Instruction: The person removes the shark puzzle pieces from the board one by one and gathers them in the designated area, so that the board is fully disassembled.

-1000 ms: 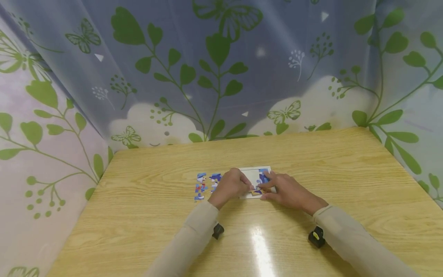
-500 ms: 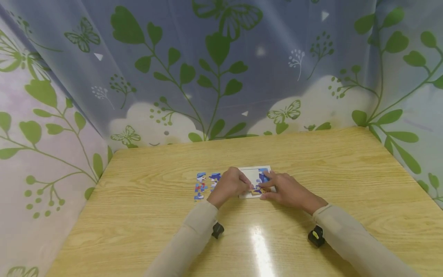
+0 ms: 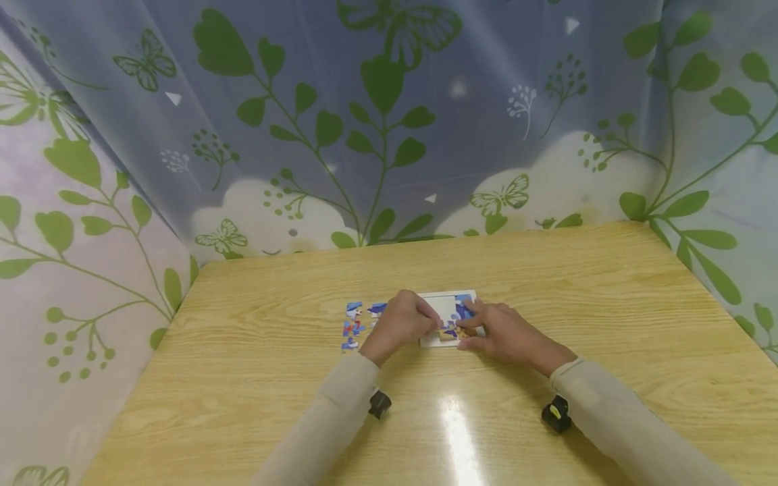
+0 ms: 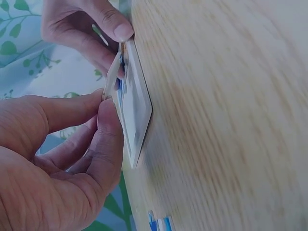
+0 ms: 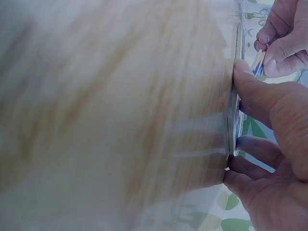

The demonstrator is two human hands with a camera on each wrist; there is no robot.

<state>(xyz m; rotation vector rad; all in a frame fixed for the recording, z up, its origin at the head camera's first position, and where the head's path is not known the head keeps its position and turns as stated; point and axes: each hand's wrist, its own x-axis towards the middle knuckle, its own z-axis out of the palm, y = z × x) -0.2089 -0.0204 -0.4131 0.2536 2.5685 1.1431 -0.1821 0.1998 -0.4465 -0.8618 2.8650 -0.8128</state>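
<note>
Patterned curtain [image 3: 474, 128] at 12, wood table [image 3: 243, 418] below it; white tray [image 3: 430, 343] on the table, placed pieces [image 3: 460, 298] along its 3 o'clock end, bare pale floor toward 10; right hand [image 3: 501, 329] holds the tray from 3, thumb on the 6 o'clock rim, other fingers bent and spaced around the end; left hand [image 3: 404, 320] reaches in from 9, thumb and index pinching a puzzle piece [image 4: 112, 77], remaining fingers bent beneath; loose pieces [image 3: 352, 329] on the table at 9, partly behind that hand; just changed: left fingertips shifted slightly toward 12 versus half a second ago, and the pinched piece looks tipped up more; I read that as piece not seated yet; it sits over the tray's 6 o'clock side, one edge in the left fingertips, far end slanting down beside the right fingers; contact with its neighbours, can't tell.
</note>
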